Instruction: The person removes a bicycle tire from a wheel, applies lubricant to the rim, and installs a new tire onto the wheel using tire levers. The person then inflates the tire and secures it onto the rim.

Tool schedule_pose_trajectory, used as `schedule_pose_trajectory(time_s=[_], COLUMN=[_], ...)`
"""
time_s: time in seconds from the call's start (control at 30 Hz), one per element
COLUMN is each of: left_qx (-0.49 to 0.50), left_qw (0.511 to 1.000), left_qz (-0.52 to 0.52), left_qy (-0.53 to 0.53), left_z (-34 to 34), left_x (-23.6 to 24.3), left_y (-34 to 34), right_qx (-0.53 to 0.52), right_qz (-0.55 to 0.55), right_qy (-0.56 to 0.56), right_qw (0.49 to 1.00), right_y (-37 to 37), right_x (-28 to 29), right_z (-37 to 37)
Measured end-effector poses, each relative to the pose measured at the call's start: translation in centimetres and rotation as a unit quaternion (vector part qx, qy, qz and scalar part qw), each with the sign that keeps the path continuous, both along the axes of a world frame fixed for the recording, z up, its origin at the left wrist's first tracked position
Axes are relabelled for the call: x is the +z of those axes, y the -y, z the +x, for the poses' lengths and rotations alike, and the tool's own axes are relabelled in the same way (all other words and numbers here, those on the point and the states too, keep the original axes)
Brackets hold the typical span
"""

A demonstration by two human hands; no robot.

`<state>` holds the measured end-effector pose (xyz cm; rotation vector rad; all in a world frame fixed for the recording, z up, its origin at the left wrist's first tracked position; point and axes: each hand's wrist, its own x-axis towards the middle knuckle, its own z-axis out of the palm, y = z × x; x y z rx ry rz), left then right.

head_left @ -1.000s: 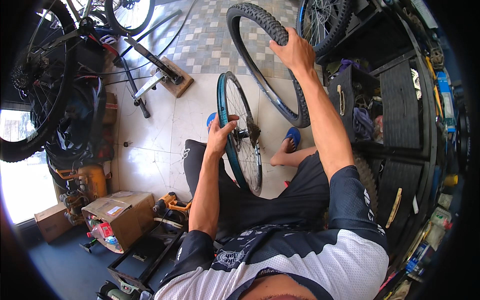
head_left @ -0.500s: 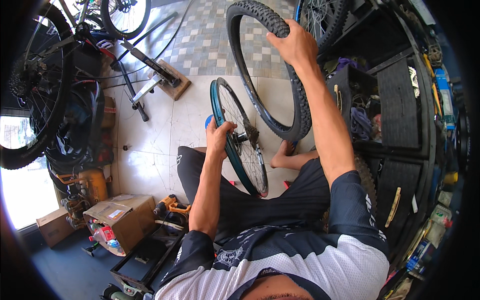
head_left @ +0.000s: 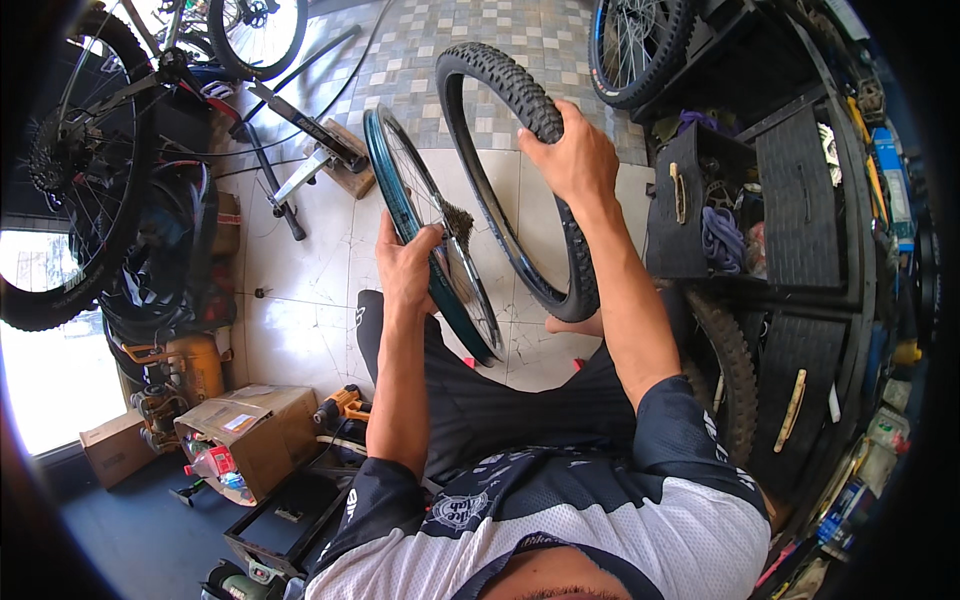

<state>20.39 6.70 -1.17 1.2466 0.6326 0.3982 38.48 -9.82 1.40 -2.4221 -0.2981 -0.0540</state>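
Observation:
My left hand (head_left: 404, 268) is closed on the rim of a bicycle wheel (head_left: 390, 172), thumb on the inner side. The wheel has no tire; teal tape lines its rim bed, and a cassette (head_left: 458, 224) sits at the hub. It stands tilted between my knees. To its right, my right hand (head_left: 575, 158) grips a black knobby tire (head_left: 508, 76) by its upper right side, thumb over the edge. The tire hangs upright, slightly tilted, close beside the wheel, with a gap between them at the top. My right foot is partly hidden behind the tire.
A repair stand base (head_left: 345, 160) stands ahead on the tiled floor. Bicycles (head_left: 100, 150) crowd the left. A cardboard box (head_left: 270, 430) with bottles and an orange heat gun (head_left: 345, 404) lie at lower left. Black drawers (head_left: 800, 210) and another tire (head_left: 735, 370) line my right.
Both hands have shifted left with what they hold. The wheel has risen away from my lap, and the tire has come slightly lower and nearer.

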Motion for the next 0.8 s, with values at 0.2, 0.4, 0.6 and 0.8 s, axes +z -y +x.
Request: schedule_pose_trajectory(time_s=[0.2, 0.4, 0.6, 0.8], left_qx=[0.007, 0.013, 0.015, 0.009], left_qw=[0.999, 0.996, 0.991, 0.992], left_qz=[-0.029, -0.062, -0.093, -0.092], left_qy=[0.035, 0.069, 0.097, 0.092], left_z=[1.8, 4.6, 7.3, 9.5], left_x=[1.4, 1.5, -0.3, -3.1], left_y=[-0.4, 1.1, 2.7, 3.4], right_qx=[0.011, 0.014, 0.011, 0.015], right_qz=[-0.003, -0.019, -0.023, -0.024], right_qy=[0.004, -0.030, -0.036, -0.030], right_qw=[1.000, 0.999, 0.999, 0.999], right_y=[-0.2, -0.2, 0.1, 0.3], right_x=[-2.1, -3.6, -4.4, -4.5], right_z=[0.0, 0.5, 1.0, 1.1])
